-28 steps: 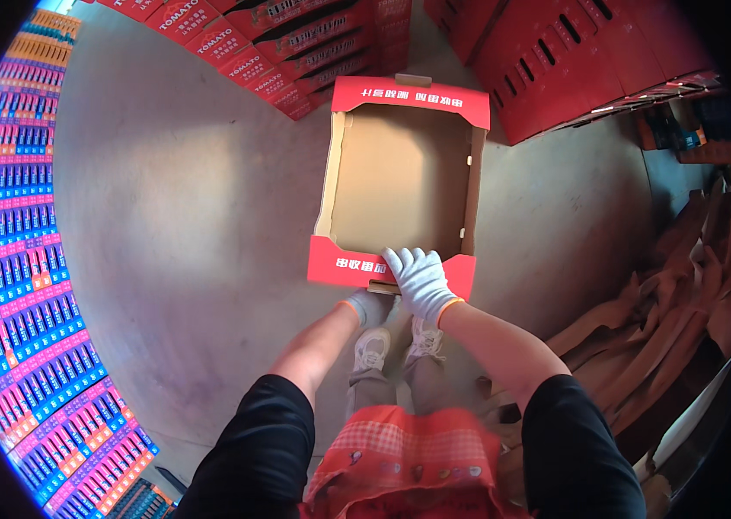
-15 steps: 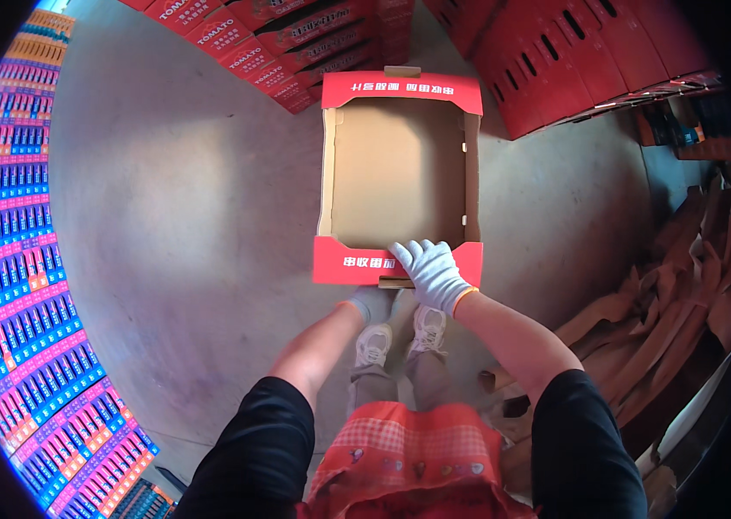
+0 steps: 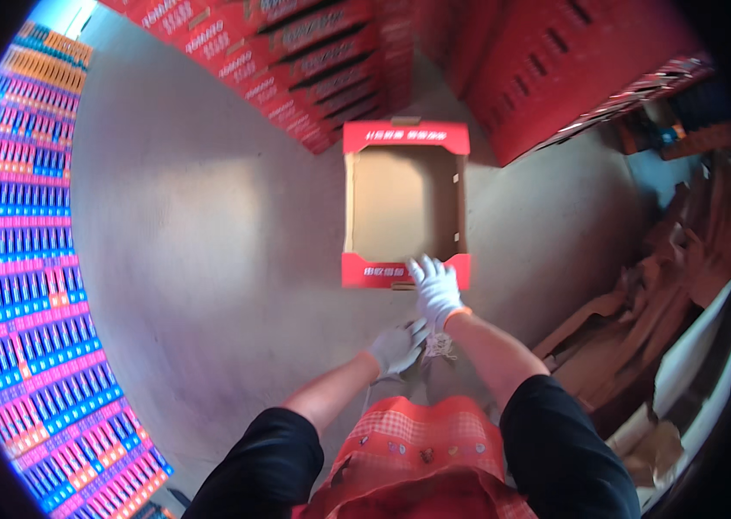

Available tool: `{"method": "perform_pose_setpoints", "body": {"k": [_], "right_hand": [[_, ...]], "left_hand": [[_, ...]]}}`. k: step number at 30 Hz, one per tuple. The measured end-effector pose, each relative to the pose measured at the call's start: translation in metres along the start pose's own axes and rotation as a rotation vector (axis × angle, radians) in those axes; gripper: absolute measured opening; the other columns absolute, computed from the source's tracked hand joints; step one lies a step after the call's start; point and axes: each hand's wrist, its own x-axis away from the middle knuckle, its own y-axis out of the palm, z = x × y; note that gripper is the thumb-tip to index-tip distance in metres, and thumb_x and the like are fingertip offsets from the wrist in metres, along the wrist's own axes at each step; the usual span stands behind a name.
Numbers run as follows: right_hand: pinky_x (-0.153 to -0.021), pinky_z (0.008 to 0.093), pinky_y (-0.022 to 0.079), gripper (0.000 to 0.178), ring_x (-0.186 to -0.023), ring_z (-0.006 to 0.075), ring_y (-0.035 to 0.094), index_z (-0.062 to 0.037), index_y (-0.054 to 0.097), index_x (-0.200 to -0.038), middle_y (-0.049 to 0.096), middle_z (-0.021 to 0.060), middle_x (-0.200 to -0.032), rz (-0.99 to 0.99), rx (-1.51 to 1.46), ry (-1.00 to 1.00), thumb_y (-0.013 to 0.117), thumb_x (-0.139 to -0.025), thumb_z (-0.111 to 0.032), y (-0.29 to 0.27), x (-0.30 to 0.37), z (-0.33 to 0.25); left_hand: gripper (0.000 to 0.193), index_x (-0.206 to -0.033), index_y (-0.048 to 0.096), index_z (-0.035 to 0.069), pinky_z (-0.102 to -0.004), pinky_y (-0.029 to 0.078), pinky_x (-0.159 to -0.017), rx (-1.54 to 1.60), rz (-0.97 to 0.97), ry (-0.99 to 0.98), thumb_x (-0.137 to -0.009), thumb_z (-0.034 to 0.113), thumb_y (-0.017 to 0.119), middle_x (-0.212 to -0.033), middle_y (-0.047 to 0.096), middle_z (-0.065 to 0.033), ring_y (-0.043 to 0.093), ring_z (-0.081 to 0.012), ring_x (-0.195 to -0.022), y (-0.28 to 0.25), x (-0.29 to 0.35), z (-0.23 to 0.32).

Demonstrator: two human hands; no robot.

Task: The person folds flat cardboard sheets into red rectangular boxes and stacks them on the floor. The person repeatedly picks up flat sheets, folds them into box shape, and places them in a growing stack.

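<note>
The right hand's (image 3: pixel 440 296) fingers (image 3: pixel 421 272) lie over the near edge of one open cardboard box (image 3: pixel 404 203); whether they grip, I cannot tell. The left hand (image 3: pixel 399 348), released, hangs nearer. The box, ahead of both hands, has two red ends, brown insides and two white spots.

Wide passage over smooth grey floor (image 3: pixel 210 311), left of shallow red-and-brown cardboard tray (image 3: pixel 404 203); narrower lane right. Stacked red cardboard cartons (image 3: pixel 305 73) block far side; heaped brown sheets (image 3: pixel 633 324), right.
</note>
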Motion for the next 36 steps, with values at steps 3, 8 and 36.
{"method": "perform_pose_setpoints", "body": {"k": [3,8,36], "right_hand": [[-0.089,0.0515,0.05,0.057,-0.108,0.0378,0.061,-0.0084,0.052,-0.129,0.054,0.019,-0.133,0.069,-0.519,0.1,0.065,-0.074,-0.016,-0.027,0.072,-0.029],[-0.085,0.0451,0.053,0.043,-0.096,0.0385,0.067,-0.0048,0.066,-0.11,0.07,0.0209,-0.099,-0.15,-0.903,-0.002,0.069,-0.075,-0.03,-0.095,0.182,-0.09],[-0.104,0.0434,0.043,0.093,-0.123,0.0377,0.056,-0.0014,0.028,-0.151,0.052,0.0277,-0.138,0.831,-0.692,1.629,0.064,-0.084,-0.055,-0.022,0.816,0.271]], "left_hand": [[0.045,-0.135,0.053,0.008,-0.0502,0.041,-0.105,-0.237,0.097,0.022,-0.095,0.029,0.046,-0.137,0.054,-0.018,0.052,-0.0314,-0.125,0.014,0.066,0.019],[0.036,-0.122,0.062,0.012,-0.0452,0.041,-0.102,-0.168,0.162,0.159,-0.092,0.028,0.049,-0.123,0.063,-0.0132,0.055,-0.0285,-0.119,0.019,0.139,0.015],[0.054,-0.136,0.048,-0.004,-0.0337,0.041,-0.105,0.738,-0.015,0.377,-0.095,0.029,0.06,-0.137,0.055,-0.0157,0.054,-0.0228,-0.123,-0.116,-0.124,0.556]]}}
